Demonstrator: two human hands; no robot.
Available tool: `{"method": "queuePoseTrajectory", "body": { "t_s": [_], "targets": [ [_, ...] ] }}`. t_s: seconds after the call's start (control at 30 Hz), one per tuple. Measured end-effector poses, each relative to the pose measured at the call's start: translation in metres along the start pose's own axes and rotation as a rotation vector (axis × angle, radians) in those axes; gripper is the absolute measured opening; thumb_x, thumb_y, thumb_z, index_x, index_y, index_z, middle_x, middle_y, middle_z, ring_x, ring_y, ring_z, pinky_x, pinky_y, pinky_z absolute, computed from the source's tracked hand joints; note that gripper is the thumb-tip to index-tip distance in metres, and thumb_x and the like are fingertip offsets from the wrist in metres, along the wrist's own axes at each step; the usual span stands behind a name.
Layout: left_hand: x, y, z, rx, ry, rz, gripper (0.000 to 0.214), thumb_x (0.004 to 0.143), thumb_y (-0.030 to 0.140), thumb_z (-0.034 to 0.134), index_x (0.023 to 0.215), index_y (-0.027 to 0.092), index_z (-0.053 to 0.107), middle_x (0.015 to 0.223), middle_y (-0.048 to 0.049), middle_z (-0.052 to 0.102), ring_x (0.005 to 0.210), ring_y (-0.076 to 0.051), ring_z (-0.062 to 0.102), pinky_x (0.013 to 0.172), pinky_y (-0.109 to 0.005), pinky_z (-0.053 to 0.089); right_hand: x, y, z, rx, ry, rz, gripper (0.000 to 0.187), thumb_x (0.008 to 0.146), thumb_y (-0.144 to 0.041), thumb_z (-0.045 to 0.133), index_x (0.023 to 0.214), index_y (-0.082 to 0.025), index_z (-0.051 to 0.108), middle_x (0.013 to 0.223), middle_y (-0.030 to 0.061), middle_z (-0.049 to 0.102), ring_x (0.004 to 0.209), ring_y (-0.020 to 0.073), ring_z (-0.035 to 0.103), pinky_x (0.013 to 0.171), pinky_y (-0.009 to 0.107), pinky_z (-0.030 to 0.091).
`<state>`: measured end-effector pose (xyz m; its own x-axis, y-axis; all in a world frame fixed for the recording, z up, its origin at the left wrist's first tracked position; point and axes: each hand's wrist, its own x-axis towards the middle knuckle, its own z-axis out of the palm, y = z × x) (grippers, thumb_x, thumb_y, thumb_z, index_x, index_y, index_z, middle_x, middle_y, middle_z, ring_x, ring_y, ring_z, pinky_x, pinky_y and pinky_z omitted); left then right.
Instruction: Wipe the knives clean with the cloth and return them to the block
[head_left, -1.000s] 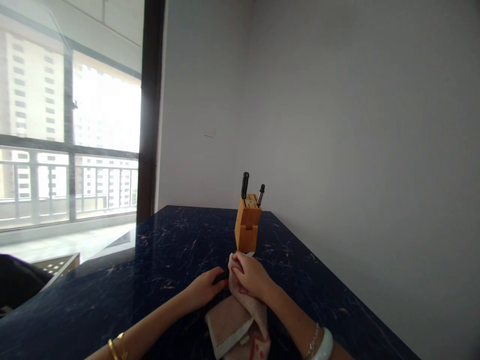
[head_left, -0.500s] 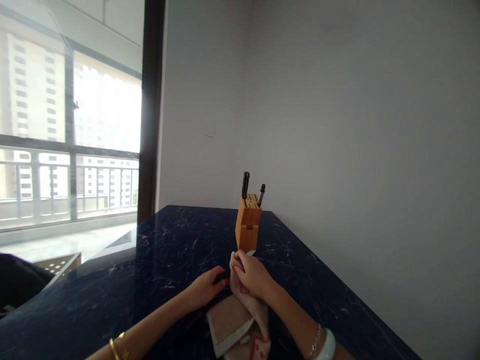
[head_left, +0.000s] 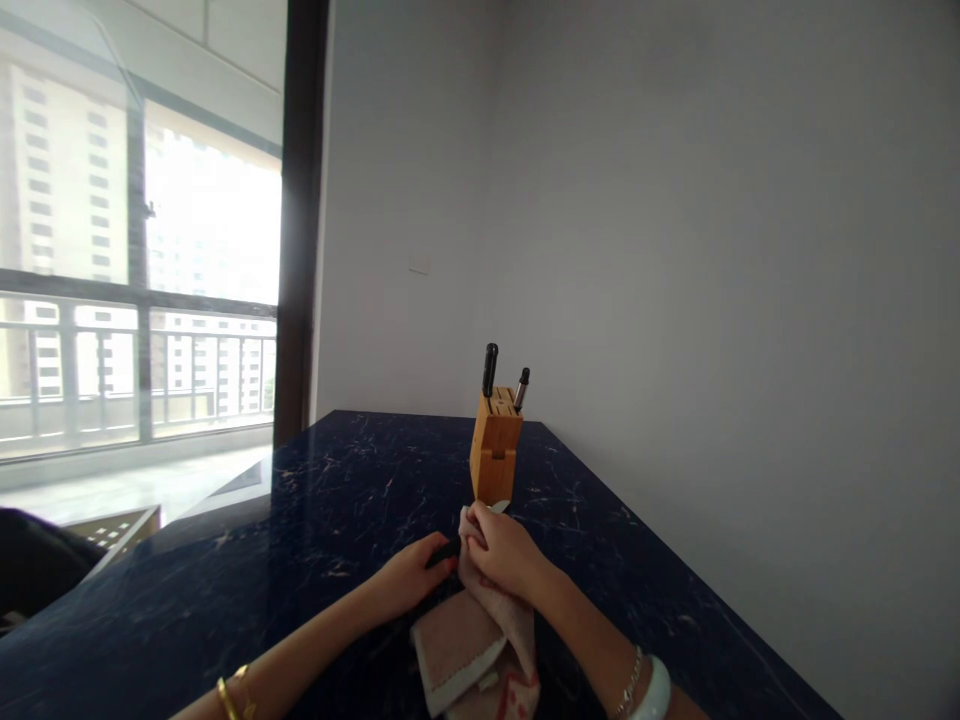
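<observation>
My left hand is closed around the black handle of a knife. The tip of its blade shows past my right hand, near the foot of the knife block. A pinkish towel is gripped in my right hand, its upper end folded around the blade and the rest hanging down to the tabletop. Most of the blade is hidden by cloth and fingers. Just beyond stands a wooden knife block, with a black-handled knife and a tool with a black and silver handle in it.
The dark blue marbled table reaches back to a grey wall. A large window lies to the left. At the lower left are a black item and a perforated panel.
My right hand has shifted very slightly, and a little more of the blade tip shows beyond it. My left hand stays on the handle.
</observation>
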<state>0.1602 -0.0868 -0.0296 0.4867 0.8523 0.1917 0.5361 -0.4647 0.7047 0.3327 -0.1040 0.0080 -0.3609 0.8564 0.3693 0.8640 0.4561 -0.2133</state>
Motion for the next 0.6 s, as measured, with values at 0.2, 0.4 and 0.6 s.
{"method": "queuePoseTrajectory", "body": {
  "t_s": [0.2, 0.4, 0.6],
  "targets": [
    [-0.001, 0.001, 0.001, -0.054, -0.019, -0.053, 0.031, 0.074, 0.044, 0.039, 0.085, 0.017, 0.049, 0.064, 0.0029, 0.05, 0.054, -0.01, 0.043, 0.048, -0.019, 0.031, 0.002, 0.004, -0.006, -0.127, 0.028, 0.094, 0.017, 0.078, -0.026, 0.037, 0.093, -0.022, 0.042, 0.08, 0.0015, 0.058, 0.073, 0.0145, 0.054, 0.057, 0.023, 0.026],
    [-0.002, 0.003, 0.002, -0.067, -0.015, -0.073, 0.031, 0.073, 0.045, 0.04, 0.083, 0.017, 0.048, 0.058, 0.004, 0.046, 0.049, -0.009, 0.04, 0.043, -0.018, 0.028, 0.003, 0.009, -0.002, -0.116, 0.005, 0.133, 0.017, 0.077, -0.026, 0.038, 0.092, -0.02, 0.041, 0.08, 0.0023, 0.057, 0.072, 0.0144, 0.054, 0.057, 0.022, 0.026],
    [0.0, -0.001, 0.003, -0.146, -0.051, -0.107, 0.035, 0.073, 0.048, 0.038, 0.087, 0.018, 0.045, 0.054, 0.0055, 0.041, 0.042, -0.007, 0.036, 0.037, -0.017, 0.026, 0.0, -0.001, -0.002, -0.083, 0.006, 0.029, 0.017, 0.077, -0.027, 0.038, 0.093, -0.022, 0.041, 0.081, 0.0014, 0.058, 0.075, 0.0152, 0.054, 0.057, 0.022, 0.027]
  ]
}}
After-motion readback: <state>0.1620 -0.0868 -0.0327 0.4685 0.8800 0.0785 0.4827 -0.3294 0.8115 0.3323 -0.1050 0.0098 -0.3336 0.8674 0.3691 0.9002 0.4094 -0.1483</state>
